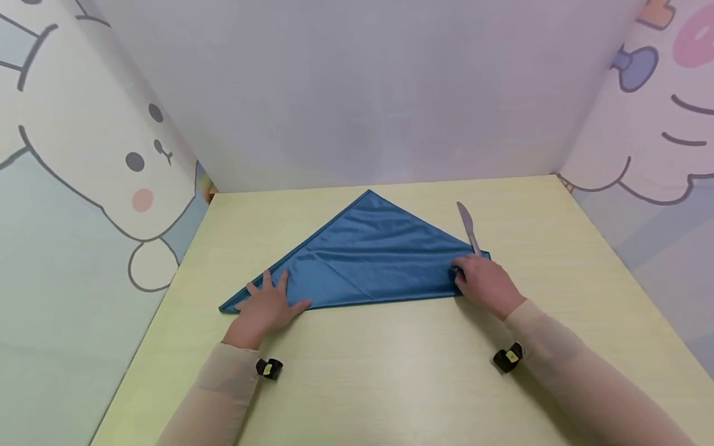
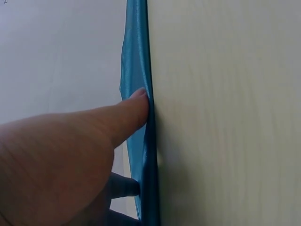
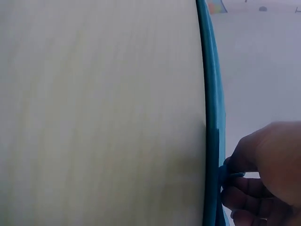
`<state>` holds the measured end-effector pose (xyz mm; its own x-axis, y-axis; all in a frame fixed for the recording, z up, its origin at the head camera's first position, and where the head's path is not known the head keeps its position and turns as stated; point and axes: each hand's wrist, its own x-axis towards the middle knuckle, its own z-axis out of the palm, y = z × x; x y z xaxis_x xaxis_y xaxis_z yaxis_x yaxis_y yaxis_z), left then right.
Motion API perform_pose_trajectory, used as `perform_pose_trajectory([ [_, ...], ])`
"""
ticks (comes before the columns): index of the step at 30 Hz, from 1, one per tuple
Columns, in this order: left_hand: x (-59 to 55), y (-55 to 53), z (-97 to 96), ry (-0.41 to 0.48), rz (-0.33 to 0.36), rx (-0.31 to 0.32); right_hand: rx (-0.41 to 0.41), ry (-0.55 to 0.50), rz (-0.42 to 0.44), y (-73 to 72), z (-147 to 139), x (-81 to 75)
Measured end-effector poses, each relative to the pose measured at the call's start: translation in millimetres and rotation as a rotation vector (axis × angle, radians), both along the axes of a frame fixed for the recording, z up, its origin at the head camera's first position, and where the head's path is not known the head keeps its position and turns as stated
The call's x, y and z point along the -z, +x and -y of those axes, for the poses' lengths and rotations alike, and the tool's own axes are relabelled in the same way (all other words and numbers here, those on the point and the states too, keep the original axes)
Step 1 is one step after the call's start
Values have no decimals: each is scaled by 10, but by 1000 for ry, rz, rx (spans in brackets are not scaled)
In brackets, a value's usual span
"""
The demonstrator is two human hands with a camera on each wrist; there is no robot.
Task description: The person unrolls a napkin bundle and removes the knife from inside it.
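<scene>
A blue satiny cloth (image 1: 357,260) lies folded into a wide triangle, its peak pointing away from me and its long edge towards me. My left hand (image 1: 264,308) rests on the cloth's left end with fingers spread; in the left wrist view its thumb (image 2: 134,110) lies against the folded edge. At the right end my right hand (image 1: 488,285) has curled fingers and pinches a bit of the cloth, which the right wrist view also shows between thumb and fingers. A table knife (image 1: 467,224) sticks out beyond that hand, its blade pointing away; its handle end is hidden.
Everything lies on a pale wooden table (image 1: 379,365). A plain light wall (image 1: 357,93) stands along its far edge, and panels with cartoon animals rise on the left and right. A small black device (image 1: 507,357) is strapped at each wrist.
</scene>
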<state>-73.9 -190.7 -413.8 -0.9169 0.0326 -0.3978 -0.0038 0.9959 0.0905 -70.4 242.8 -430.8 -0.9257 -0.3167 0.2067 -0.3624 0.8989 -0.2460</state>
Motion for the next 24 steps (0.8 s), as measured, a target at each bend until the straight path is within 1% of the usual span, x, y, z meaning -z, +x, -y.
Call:
perform_pose_trajectory([
  [6,37,-32,97,2,10,-10,75,-65,50,-12,-86,-145],
  [12,60,-46,190,2,18,-8,141,-162,44,28,-248,-282],
  [18,68,-65,216,-1,18,2,222,-192,49,90,-448,-363],
  [21,71,-74,214,-1,18,2,230,-195,41,114,-533,-382],
  [24,75,-75,213,-4,24,-1,227,-196,55,130,-586,-380],
])
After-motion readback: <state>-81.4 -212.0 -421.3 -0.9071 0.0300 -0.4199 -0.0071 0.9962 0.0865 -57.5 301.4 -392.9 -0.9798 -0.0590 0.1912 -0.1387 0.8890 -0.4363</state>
